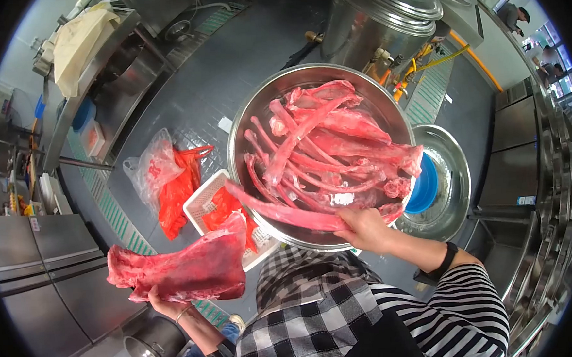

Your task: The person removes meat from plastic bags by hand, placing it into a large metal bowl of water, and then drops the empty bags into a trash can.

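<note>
My left hand (167, 305) grips a broad, flat, meaty bone (186, 266), held out to the left of a large steel pot (237, 149). Over the pot's near rim, my right hand (366, 229) is closed around the end of a long, curved rib bone (281, 213), which points to the left. Several raw red bones (335, 133) are heaped inside the pot, long thin ones and wider ones together. The fingers of my left hand are partly hidden beneath the broad bone.
A white plastic basket (199, 200) with red plastic in it stands left of the pot, beside red and clear bags (176, 178). To the right is a steel basin (457, 197) holding a blue bowl (424, 186). Tall lidded pots (381, 25) stand behind, near yellow gas pipes (416, 66).
</note>
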Tool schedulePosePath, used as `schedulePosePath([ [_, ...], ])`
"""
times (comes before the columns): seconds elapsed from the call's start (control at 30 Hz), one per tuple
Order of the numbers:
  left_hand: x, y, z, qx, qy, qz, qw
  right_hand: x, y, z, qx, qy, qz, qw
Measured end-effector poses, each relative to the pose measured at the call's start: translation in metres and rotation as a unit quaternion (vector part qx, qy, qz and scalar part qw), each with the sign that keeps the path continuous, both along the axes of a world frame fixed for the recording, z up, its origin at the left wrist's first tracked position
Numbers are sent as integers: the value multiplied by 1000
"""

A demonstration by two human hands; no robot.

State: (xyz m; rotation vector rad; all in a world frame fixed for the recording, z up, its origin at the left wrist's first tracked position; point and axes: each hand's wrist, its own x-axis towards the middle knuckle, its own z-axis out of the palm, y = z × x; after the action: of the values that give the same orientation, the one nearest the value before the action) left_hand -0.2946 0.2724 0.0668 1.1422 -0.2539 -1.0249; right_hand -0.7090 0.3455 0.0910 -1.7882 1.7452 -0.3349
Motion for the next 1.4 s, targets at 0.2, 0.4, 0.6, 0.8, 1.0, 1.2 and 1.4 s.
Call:
schedulePosePath([
  [0.2, 15, 6, -11, 7, -27, -5, 1000, -4, -16, -80, -114, 115, 162, 973],
  [0.4, 21, 15, -9, 37, -34, 19, 999, -70, -147, -79, -212, 235, -4, 948],
  [0.6, 26, 24, -6, 66, -63, 45, 995, -128, -243, -125, -52, 270, 114, 955],
  [0.8, 19, 25, 0, 65, -77, 70, 992, -164, -224, -82, -106, 201, 175, 958],
  [1.0, 23, 19, -7, 66, -92, 83, 990, -152, -201, 32, -182, 109, 40, 976],
  [1.2, 29, 8, -13, 25, -35, 24, 999, -136, -187, 38, -143, 276, -88, 946],
  [1.4, 22, 2, 13, -4, -43, -15, 999, -145, -196, -1, -96, 211, -194, 953],
])
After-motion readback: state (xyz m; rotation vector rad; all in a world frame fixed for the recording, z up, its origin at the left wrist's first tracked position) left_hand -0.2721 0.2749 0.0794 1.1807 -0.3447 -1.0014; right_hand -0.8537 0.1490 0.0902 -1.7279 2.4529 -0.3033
